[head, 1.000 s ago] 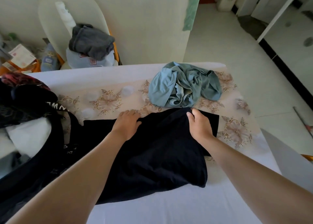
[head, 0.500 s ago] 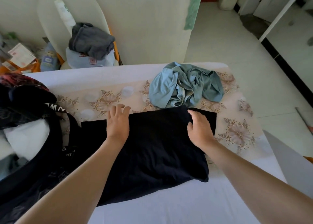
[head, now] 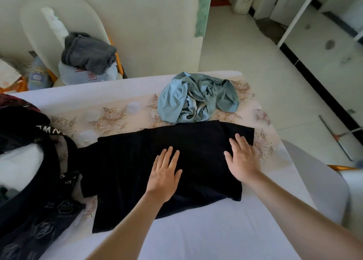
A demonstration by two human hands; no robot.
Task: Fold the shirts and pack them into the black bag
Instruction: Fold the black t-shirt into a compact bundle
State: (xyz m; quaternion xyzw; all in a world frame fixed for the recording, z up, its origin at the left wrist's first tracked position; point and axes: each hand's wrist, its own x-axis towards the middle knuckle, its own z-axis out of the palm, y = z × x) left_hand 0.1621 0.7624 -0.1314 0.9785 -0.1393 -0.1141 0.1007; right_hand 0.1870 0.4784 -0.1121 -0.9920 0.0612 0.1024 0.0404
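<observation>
A black shirt (head: pixel 125 173) lies partly folded and flat on the table (head: pixel 196 230). My left hand (head: pixel 164 173) presses on its middle with straight, spread fingers. My right hand (head: pixel 242 159) lies flat on the shirt's right part, fingers straight, near its right edge. A crumpled light blue shirt (head: pixel 196 98) sits just beyond the black one at the table's far side. The black bag (head: pixel 33 206) stands open at the left edge, with white and dark cloth inside it.
The table has a floral cloth (head: pixel 110 120) and ends at the right over tiled floor (head: pixel 255 67). Behind the table, a chair (head: pixel 59 23) holds grey clothes (head: pixel 88 53). A grey chair back (head: pixel 318 177) stands at the right.
Both hands have slid from the shirt's far edge toward me across the fabric, and their fingers have spread flat. The shirt lies smoother and wider.
</observation>
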